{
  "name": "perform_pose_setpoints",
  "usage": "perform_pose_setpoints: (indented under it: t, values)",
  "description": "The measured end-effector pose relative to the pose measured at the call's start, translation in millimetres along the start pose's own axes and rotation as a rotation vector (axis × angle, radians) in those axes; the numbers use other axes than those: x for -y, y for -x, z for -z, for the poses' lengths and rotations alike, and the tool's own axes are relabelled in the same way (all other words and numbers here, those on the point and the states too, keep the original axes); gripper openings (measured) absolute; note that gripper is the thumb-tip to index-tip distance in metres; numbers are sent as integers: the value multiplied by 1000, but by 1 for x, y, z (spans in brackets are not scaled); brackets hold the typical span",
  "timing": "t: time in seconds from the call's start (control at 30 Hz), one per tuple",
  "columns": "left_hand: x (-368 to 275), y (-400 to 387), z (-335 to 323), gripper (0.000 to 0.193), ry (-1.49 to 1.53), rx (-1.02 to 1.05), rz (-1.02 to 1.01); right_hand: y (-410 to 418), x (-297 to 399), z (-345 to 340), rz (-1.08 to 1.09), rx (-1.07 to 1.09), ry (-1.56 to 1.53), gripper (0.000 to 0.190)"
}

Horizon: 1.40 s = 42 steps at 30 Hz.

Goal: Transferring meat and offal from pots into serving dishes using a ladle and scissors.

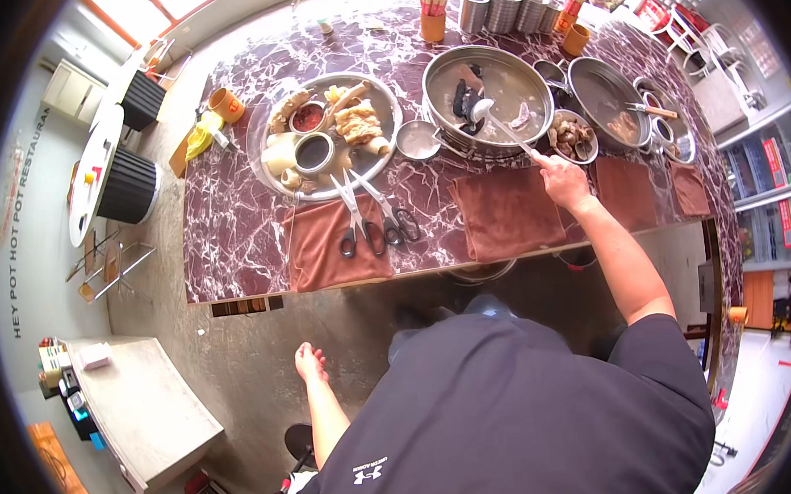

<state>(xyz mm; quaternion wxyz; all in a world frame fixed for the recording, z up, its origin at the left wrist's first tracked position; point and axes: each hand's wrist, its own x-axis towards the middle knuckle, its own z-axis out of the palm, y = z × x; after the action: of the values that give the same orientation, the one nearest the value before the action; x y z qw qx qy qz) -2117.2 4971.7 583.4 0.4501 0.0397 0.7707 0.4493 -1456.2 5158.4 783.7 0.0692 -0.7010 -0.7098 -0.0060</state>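
Observation:
My right hand grips the handle of a ladle, whose bowl rests in a large round metal pot of cloudy broth, against dark pieces of food. My left hand hangs low over the floor, away from the table, its fingers loosely curled; whether it holds anything is hard to tell. Left of the pot, a small metal bowl stands beside a round tray of food with a red sauce cup and a dark sauce cup. Two pairs of scissors lie partly on a folded brown cloth.
Right of the pot stand a bowl of meat pieces and a second broth pot with a wooden-handled utensil. Metal cups and a stick holder line the back. Brown cloths lie along the marbled table's near edge.

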Motion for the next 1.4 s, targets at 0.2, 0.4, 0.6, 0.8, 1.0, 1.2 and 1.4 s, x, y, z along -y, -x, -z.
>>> perform_pose_setpoints:
  t: [0.2,0.4,0.6,0.8,1.0,1.2,1.4]
  values:
    - [80,42,10,18,22,-30,194,-54,-24,-12,72,-48,-79,37]
    - [257,79,74,22,-503,-21,242,-45,-19,26,178,89,-62,46]
    - [276,99,61,20,-283,-57,362,-71,-52,21,328,170,105,50]
    - [291,119,57,19,34,-124,452,-102,-32,20,380,277,96,53]
    - [129,132,-45,19,10,-130,254,-129,-73,-21,153,152,73,44]
    - [98,131,-43,22,-71,-116,142,-114,-68,-33,68,89,-78,43]
    - [154,134,-22,25,-101,-100,355,-67,-112,-40,-64,-95,-335,44]
